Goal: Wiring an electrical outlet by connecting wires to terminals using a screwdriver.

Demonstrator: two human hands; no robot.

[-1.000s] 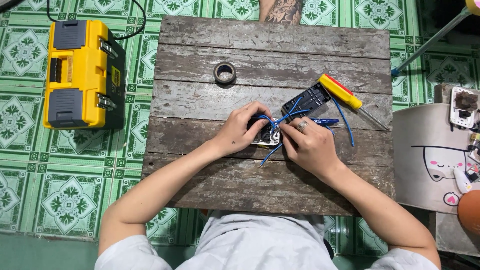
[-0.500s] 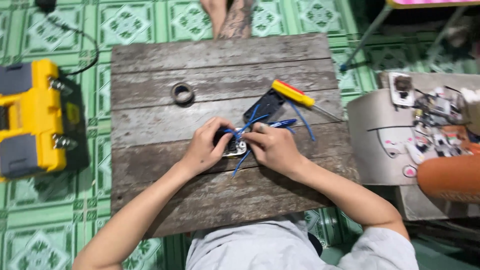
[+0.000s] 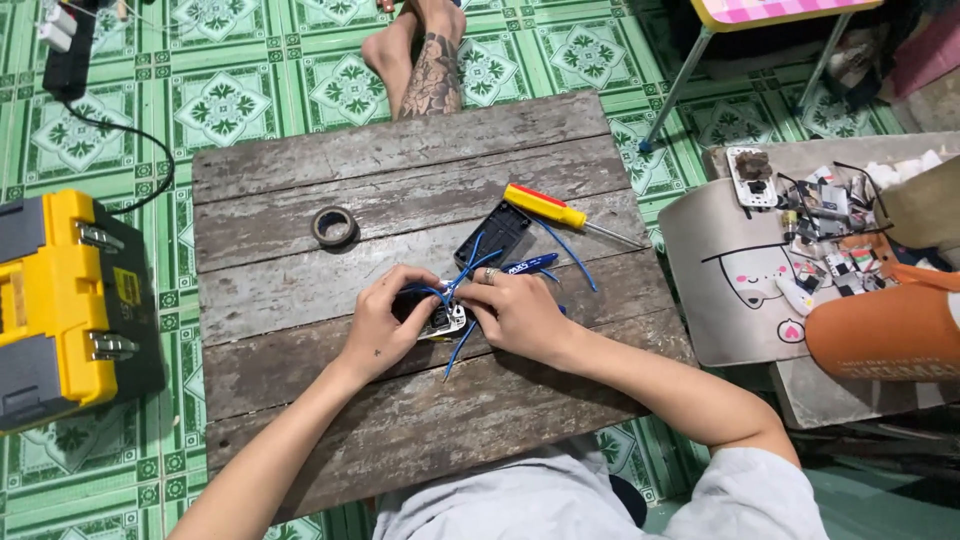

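Observation:
On a weathered wooden board table (image 3: 300, 170), my left hand (image 3: 385, 325) and my right hand (image 3: 520, 315) meet over a small white and black electrical part (image 3: 443, 320) with several blue wires (image 3: 462, 340) sticking out of it. Both hands pinch the part and its wires from opposite sides. Just beyond the hands lies a black plastic cover (image 3: 493, 236) and a blue pen-like tool (image 3: 530, 264). A yellow-handled screwdriver with a red cap (image 3: 560, 212) rests to the far right of the cover.
A roll of dark tape (image 3: 334, 227) lies on the board's left half. A yellow and grey toolbox (image 3: 60, 300) stands on the green tiled floor at left. A low side table (image 3: 740, 270) with small parts is at right. Another person's tattooed leg (image 3: 430, 70) is beyond the table.
The camera view has shifted, so the table sits more to the middle and the toolbox shows more. My hands stay together on the wired part with little movement.

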